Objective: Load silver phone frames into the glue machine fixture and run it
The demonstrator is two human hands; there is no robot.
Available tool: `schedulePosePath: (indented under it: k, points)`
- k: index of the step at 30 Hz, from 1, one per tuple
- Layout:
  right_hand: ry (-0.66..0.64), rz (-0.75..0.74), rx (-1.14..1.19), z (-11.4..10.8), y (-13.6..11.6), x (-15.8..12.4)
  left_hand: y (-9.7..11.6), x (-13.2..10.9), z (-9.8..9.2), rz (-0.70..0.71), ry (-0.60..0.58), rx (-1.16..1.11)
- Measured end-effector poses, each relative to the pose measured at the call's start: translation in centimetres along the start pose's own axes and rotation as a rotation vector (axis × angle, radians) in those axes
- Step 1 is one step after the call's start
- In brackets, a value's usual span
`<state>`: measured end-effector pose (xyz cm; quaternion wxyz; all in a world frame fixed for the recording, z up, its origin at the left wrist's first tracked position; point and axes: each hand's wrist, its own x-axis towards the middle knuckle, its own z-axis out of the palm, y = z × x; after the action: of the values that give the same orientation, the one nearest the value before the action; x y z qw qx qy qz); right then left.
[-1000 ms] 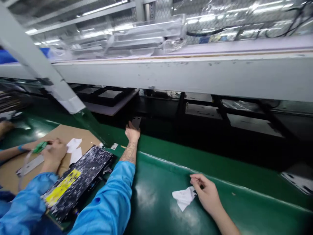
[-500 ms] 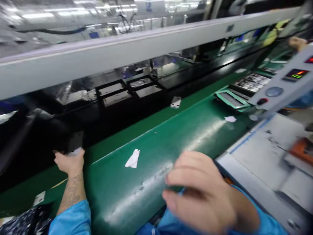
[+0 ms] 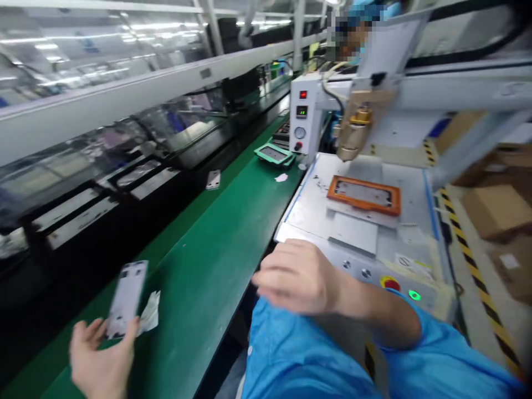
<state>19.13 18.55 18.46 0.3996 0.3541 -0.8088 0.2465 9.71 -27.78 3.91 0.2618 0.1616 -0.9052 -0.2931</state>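
Note:
My left hand (image 3: 102,352) grips a thin, pale phone panel (image 3: 127,296) by its lower end, thumb on one side and fingers on the other. The panel is tilted up over the green belt surface, with small dark cutouts near both ends. Just right of it, a crumpled white wipe (image 3: 150,313) lies on the green surface (image 3: 199,266). My right hand (image 3: 297,277) hovers before the front edge of the white machine (image 3: 307,227), its fingers curled together. No object shows in it, and its palm faces away.
An orange fixture (image 3: 363,195) holding a panel sits on the machine bed, below a brass-coloured nozzle head (image 3: 355,133). A green fixture (image 3: 274,154) lies by the control box (image 3: 305,113). Another phone panel (image 3: 213,179) rests on the belt. Black trays (image 3: 103,194) line the left.
My view has swung right, bringing the machine into sight. My left hand has lifted the phone panel from the dark area at left to over the green surface. My right hand's fingers have curled in.

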Motion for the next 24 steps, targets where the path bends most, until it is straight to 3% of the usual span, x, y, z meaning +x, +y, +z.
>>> schedulePosePath:
  k: [2,4,6,8,11,16,22,24]
  points:
    - [-0.039,0.188,-0.144,-2.0,3.8,-5.4,3.7,-2.0,3.1,0.122,-0.207,-0.031]
    - [-0.088,0.396,-0.434,-5.0,7.3,-10.9,7.3,-3.7,6.1,0.29,-0.377,0.0]
    - [-0.235,0.575,-0.712,-8.0,9.9,-15.1,10.4,-4.5,8.7,0.409,-0.466,0.039]
    - [-0.381,0.653,-0.891,-10.1,11.4,-17.5,12.5,-4.6,10.7,0.437,-0.503,0.072]
    - [-0.482,0.626,-0.992,-10.9,11.6,-18.4,13.8,-4.3,12.4,0.425,-0.542,0.112]
    - [-0.483,0.607,-0.952,-11.2,11.7,-17.4,13.0,-4.4,12.5,0.502,-0.567,0.129]
    - [-0.456,0.775,-1.019,-16.6,16.1,-14.8,12.5,-4.5,12.6,0.506,-0.594,0.099]
    - [-0.47,0.811,-0.994,-17.4,17.0,-14.3,12.5,-4.4,12.7,0.493,-0.596,0.092]
